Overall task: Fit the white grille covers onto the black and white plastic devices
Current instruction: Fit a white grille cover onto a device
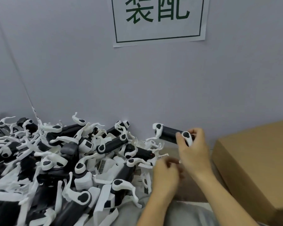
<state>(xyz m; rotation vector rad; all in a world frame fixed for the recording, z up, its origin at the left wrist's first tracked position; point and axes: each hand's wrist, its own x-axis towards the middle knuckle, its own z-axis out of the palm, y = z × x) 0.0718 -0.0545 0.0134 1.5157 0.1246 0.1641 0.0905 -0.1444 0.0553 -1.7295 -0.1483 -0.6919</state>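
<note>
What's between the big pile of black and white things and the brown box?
In the head view, the person's two hands: the right hand grips one device, the left hand lower.

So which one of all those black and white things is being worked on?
Look right of the big pile, just left of the cardboard box, by the wall. The device there is lifted off the table, gripped by the right hand; all the others lie heaped.

Before you, a white paper sign (158,20) with green characters inside a green border is fixed to the grey wall (72,70), and a brown cardboard box (258,162) sits at your right on the grey surface (183,212).
</note>
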